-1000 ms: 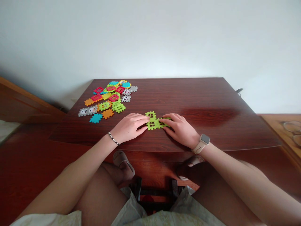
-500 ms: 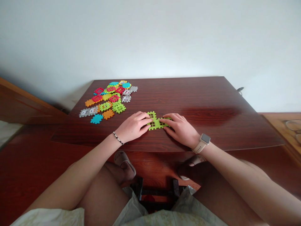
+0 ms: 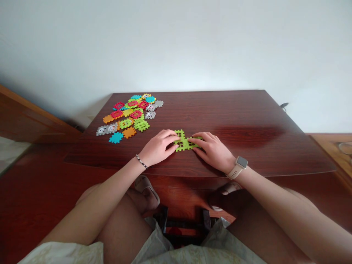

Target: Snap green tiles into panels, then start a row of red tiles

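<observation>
Flat on the dark wooden table [image 3: 247, 121] lie green interlocking tiles [image 3: 186, 144] with window-like openings, joined edge to edge in an L shape. My left hand [image 3: 161, 146] grips the left side of the joined tiles, its fingers over their edge. On the other side my right hand [image 3: 213, 149] holds the right-hand tile between thumb and fingers, covering much of it. A bead bracelet [image 3: 141, 161] is on the left wrist, and a watch [image 3: 238, 167] on the right.
At the table's left is a loose spread of interlocking tiles in red, green, grey, orange and blue; a blue tile [image 3: 116, 138] and an orange tile [image 3: 129, 132] lie nearest me. A white wall [image 3: 187, 44] stands behind the table. My legs are below its front edge.
The view has shifted slightly, so the table and tile spread appear a little further right. Both hands keep their hold on the green tiles, with no clear change in the joined shape.
</observation>
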Demonstrator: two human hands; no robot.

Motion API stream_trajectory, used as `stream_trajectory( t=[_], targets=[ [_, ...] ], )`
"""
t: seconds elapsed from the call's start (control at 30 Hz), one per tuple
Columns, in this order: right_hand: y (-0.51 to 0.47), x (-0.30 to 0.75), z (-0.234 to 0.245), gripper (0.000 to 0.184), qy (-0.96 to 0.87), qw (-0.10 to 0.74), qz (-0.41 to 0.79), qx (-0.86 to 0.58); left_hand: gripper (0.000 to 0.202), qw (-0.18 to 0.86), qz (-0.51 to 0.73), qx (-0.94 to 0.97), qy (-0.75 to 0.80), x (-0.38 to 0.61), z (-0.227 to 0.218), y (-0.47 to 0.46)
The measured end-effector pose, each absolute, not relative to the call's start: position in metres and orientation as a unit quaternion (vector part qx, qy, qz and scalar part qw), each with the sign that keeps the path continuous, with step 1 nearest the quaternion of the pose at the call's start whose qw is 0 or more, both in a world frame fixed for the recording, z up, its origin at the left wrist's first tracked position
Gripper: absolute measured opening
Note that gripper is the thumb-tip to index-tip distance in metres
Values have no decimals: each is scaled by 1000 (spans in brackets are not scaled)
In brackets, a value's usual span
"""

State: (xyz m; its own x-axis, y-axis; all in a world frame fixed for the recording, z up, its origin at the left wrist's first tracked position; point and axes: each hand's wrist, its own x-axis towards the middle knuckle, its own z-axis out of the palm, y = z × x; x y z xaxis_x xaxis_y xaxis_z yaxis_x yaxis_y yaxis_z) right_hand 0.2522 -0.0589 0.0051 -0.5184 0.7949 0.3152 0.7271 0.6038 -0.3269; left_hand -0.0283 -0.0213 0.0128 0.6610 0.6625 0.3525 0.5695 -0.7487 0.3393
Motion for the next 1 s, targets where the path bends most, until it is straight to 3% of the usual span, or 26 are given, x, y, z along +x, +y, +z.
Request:
stream_trajectory(
  t=[0.27, 0.67, 1.0],
  targets=[
    [-58, 253, 8, 35, -864, 234, 81, -438, 44, 152, 303, 850, 402, -27, 5, -9],
    [-59, 250, 10, 41, -856, 256, 68, -444, 62, 405, 321, 730, 448, -29, 7, -5],
    [-60, 249, 9, 40, -855, 263, 61, -442, 62, 433, 331, 709, 447, -28, 5, -5]
  ],
)
